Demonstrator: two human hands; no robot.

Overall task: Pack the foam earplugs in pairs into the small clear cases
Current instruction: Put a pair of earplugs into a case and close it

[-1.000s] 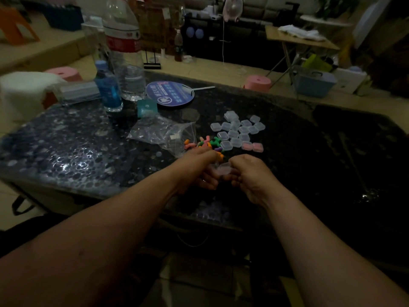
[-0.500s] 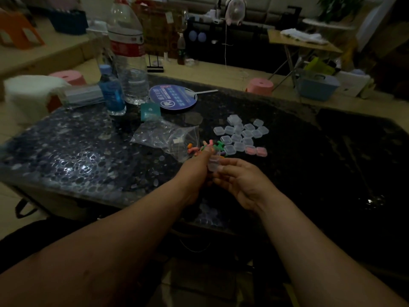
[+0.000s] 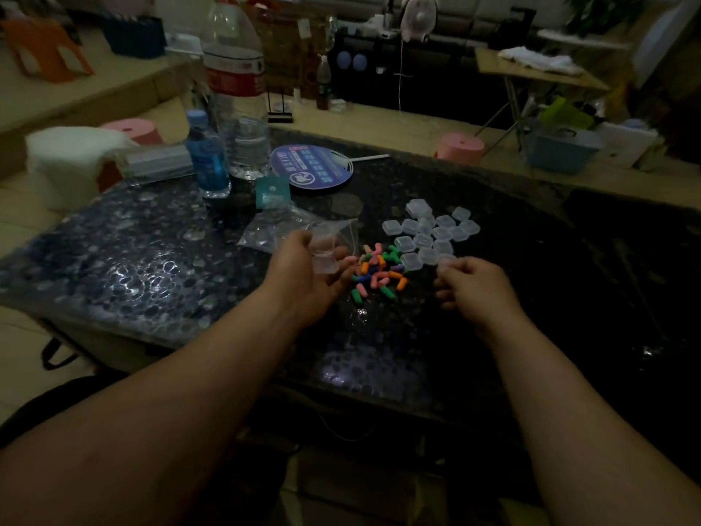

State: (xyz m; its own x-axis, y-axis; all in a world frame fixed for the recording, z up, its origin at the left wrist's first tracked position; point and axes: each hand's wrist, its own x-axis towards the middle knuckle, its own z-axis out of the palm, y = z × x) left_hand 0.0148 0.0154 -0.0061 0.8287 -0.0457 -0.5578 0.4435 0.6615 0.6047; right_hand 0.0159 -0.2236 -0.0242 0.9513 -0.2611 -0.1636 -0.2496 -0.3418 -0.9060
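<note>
A loose heap of coloured foam earplugs [image 3: 377, 273] lies on the dark table between my hands. Behind it sits a cluster of several small clear cases [image 3: 432, 233]. My left hand [image 3: 307, 275] holds an opened clear case [image 3: 324, 256] between thumb and fingers, just left of the heap. My right hand [image 3: 470, 286] hovers right of the heap with its fingers curled; a pale bit shows at its fingertips, and I cannot make out whether it pinches anything.
A clear plastic bag [image 3: 280, 229] lies behind my left hand. Two water bottles [image 3: 237, 96], a round fan [image 3: 313, 168] and a teal card [image 3: 272, 191] stand further back. The table's front edge [image 3: 170, 332] is close to my forearms.
My hands have parted: the left carried the clear case to the left, the right drew off to the right, and the earplug heap between them is now uncovered.
</note>
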